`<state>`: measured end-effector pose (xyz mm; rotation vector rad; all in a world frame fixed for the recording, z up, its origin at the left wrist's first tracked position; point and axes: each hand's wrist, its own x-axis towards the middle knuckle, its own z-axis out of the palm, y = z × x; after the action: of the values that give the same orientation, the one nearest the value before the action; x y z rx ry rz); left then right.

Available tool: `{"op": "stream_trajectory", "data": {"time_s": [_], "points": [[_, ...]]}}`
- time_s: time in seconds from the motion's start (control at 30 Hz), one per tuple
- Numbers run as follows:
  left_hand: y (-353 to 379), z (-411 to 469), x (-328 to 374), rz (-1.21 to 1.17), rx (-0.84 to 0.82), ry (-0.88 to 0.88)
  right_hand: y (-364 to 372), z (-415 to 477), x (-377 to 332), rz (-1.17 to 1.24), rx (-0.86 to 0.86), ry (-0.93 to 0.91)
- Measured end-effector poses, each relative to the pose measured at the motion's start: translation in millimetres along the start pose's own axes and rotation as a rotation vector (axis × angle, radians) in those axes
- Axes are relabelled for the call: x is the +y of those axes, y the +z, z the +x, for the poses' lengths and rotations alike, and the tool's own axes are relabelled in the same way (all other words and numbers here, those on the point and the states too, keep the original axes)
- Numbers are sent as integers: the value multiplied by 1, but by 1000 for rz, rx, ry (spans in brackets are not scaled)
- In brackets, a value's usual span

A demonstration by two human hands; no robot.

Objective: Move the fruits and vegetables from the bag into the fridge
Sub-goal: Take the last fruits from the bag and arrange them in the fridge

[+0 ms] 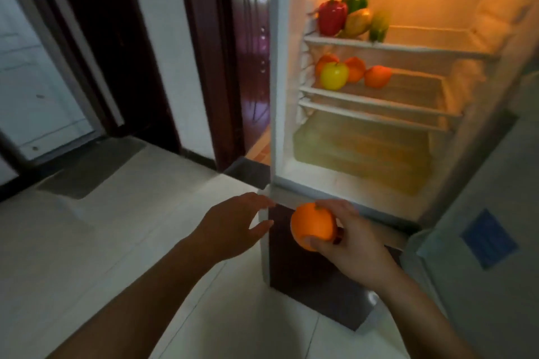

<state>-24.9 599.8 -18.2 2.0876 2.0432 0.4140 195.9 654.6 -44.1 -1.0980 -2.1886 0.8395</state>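
The right hand [351, 245] grips an orange [313, 226], thumb under it and fingers over the top, its stem end turned up and away toward the open fridge [280, 96]; being round, it shows no long axis. The left hand [233, 227] hangs just left of it, fingers spread and holding nothing. Above and beyond both hands, more oranges [377, 76] and a yellow apple [334, 75] sit on the middle shelf.

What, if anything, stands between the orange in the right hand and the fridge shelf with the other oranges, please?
Nothing visible does. The right hand holds the orange below the open fridge, whose door is swung aside. The middle shelf has bare space right of the fruit there. The left hand is empty, off to the side.
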Motion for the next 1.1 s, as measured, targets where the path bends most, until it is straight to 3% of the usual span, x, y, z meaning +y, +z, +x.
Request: {"op": "stream_trajectory", "data": {"time_s": [0.2,0.37,0.63,0.8,0.93,1.1], "points": [[-24,155,18,68,37,350,-68,84,52,-86,268,40],[-28,265,23,174,156,521,-106,157,84,-83,419,1],[-12,367,9,196,269,573,-143,231,115,-102,504,21],[-9,419,-4,60,400,444,-153,265,122,-100,523,58],[0,443,-10,129,376,501,-153,279,132,-89,540,88],[-5,461,-8,50,411,533,-154,297,136,-71,566,134]]}}
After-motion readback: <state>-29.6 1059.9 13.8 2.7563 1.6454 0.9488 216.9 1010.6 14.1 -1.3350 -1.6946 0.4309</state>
